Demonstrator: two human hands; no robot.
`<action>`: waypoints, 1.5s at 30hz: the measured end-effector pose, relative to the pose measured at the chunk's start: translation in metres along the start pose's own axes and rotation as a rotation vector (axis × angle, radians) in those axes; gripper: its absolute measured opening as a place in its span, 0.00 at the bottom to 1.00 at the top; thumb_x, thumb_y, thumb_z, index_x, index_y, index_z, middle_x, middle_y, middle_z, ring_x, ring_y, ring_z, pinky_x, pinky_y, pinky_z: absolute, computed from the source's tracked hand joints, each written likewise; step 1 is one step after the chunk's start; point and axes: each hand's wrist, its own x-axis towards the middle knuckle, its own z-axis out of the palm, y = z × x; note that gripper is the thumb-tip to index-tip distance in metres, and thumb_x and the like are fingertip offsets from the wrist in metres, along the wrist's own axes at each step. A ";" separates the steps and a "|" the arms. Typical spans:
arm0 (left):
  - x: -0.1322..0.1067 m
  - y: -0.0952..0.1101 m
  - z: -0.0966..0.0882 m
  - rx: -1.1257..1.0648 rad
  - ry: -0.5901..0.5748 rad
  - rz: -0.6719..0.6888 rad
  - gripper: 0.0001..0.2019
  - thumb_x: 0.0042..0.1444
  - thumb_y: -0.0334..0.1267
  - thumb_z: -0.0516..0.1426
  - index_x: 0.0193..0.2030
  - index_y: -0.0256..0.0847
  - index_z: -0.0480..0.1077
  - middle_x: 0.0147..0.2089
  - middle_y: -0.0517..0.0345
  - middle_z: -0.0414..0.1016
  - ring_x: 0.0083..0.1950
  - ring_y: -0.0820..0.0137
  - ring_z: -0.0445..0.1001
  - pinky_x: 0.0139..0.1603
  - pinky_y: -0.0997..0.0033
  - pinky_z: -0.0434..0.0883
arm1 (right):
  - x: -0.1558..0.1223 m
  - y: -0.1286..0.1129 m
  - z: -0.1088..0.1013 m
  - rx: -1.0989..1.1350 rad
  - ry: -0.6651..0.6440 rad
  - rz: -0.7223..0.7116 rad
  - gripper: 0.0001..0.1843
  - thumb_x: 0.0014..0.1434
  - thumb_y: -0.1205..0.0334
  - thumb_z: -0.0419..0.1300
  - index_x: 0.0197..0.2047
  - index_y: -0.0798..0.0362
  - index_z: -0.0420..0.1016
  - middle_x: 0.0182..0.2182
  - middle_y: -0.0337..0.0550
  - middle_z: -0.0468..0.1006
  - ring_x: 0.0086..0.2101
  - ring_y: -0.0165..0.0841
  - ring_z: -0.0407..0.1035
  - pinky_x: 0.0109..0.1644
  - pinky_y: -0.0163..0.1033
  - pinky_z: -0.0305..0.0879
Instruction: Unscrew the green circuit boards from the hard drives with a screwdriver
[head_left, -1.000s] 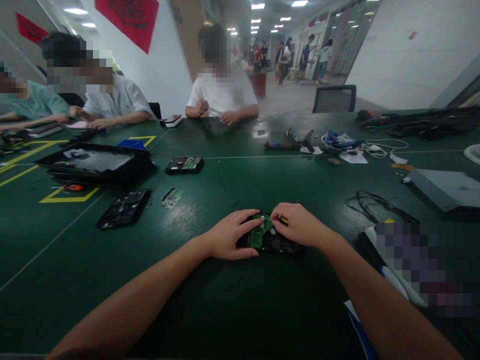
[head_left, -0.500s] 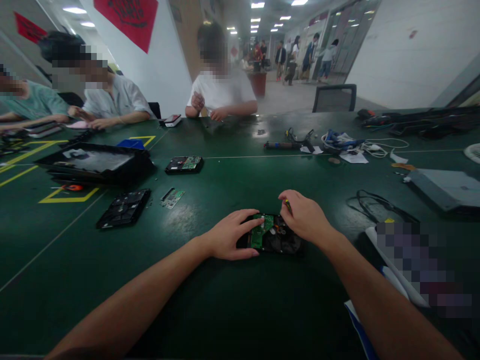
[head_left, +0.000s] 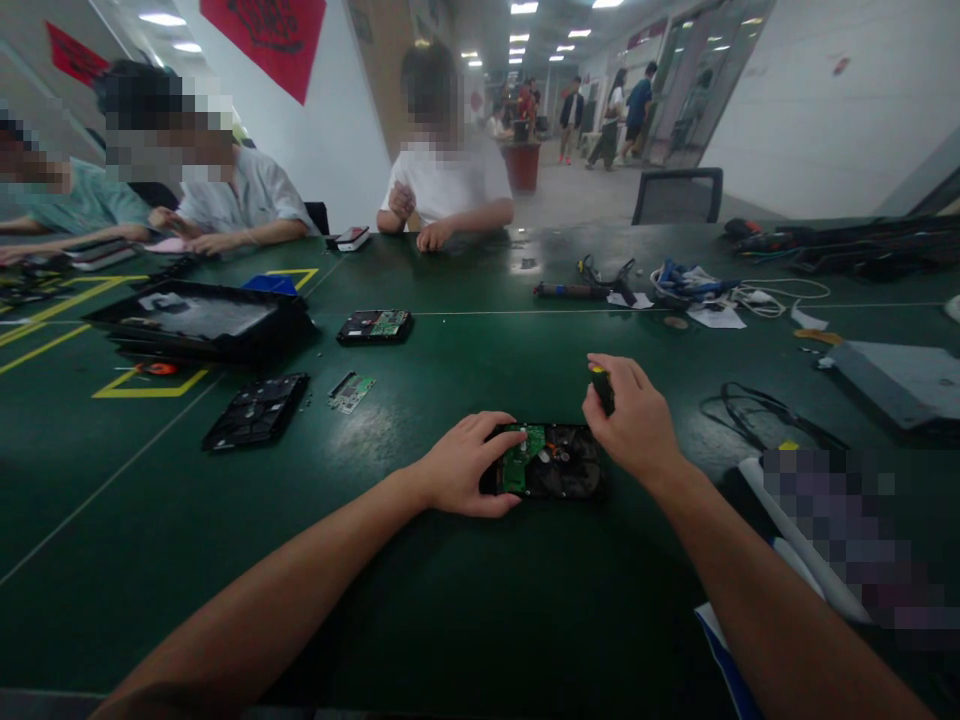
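Observation:
A black hard drive (head_left: 574,470) with a green circuit board (head_left: 527,462) lies flat on the dark green table, board side up. Around its left end my left hand (head_left: 471,466) is closed, thumb along the near edge and one finger over the board. Off the drive's right far corner, my right hand (head_left: 636,415) grips the black and yellow handle of a screwdriver (head_left: 602,388); its shaft and tip cannot be made out.
To the left lie another hard drive (head_left: 256,410), a loose circuit board (head_left: 351,392) and a third drive (head_left: 374,326), near a black tray (head_left: 202,320). A grey metal box (head_left: 900,385) and black cable (head_left: 780,415) sit at right. Co-workers (head_left: 450,190) sit across the table.
My right hand has lifted away from the drive, up and to the right, with the screwdriver in it, uncovering the drive's right part. My left hand stays on the drive.

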 end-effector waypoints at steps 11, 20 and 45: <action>-0.003 -0.005 -0.001 0.050 0.059 -0.123 0.42 0.57 0.58 0.65 0.74 0.41 0.60 0.72 0.37 0.62 0.71 0.43 0.65 0.70 0.40 0.67 | -0.001 0.003 0.003 0.064 0.106 0.000 0.19 0.70 0.58 0.60 0.62 0.46 0.66 0.53 0.52 0.77 0.51 0.45 0.76 0.57 0.54 0.77; -0.004 -0.007 0.003 0.056 0.066 -0.137 0.43 0.59 0.62 0.63 0.75 0.43 0.60 0.72 0.38 0.62 0.71 0.43 0.65 0.70 0.40 0.68 | -0.001 -0.001 -0.001 0.011 0.021 0.028 0.25 0.71 0.61 0.55 0.69 0.48 0.62 0.56 0.55 0.76 0.47 0.45 0.77 0.55 0.54 0.76; -0.002 -0.007 0.001 -0.029 0.052 -0.206 0.46 0.62 0.65 0.61 0.78 0.43 0.53 0.76 0.38 0.57 0.75 0.45 0.61 0.74 0.41 0.64 | -0.001 0.011 0.008 -0.002 0.117 0.051 0.31 0.69 0.59 0.58 0.73 0.48 0.62 0.48 0.52 0.77 0.41 0.43 0.77 0.49 0.53 0.79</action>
